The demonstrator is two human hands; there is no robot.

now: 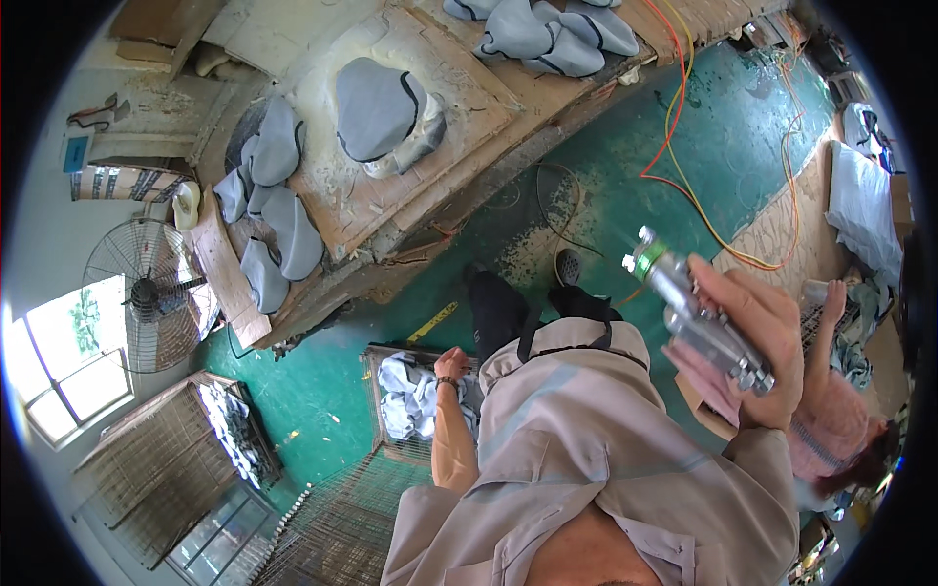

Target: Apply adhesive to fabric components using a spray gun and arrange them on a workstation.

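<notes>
My right hand point(762, 322) is raised at the right, with its fingers wrapped around a metal spray gun point(670, 281) that has a green ring near its nozzle. The nozzle points up and to the left, away from my body. Low at my left side hangs my left hand point(451, 363), its fingers curled in; I see nothing in it. Beside that hand stands a crate point(369, 376) of pale grey fabric pieces point(405, 396). On the workbench point(430, 181) ahead, a grey moulded piece with a black edge point(376, 109) rests on a mount crusted with pale residue.
More grey moulded pieces point(288, 225) lie at the bench's left, others point(557, 39) at its far end. A wire fan point(145, 290) stands left. Orange and yellow hoses point(674, 186) cross the green floor. Another person point(835, 430) is at the right. A wire rack point(342, 527) stands lower left.
</notes>
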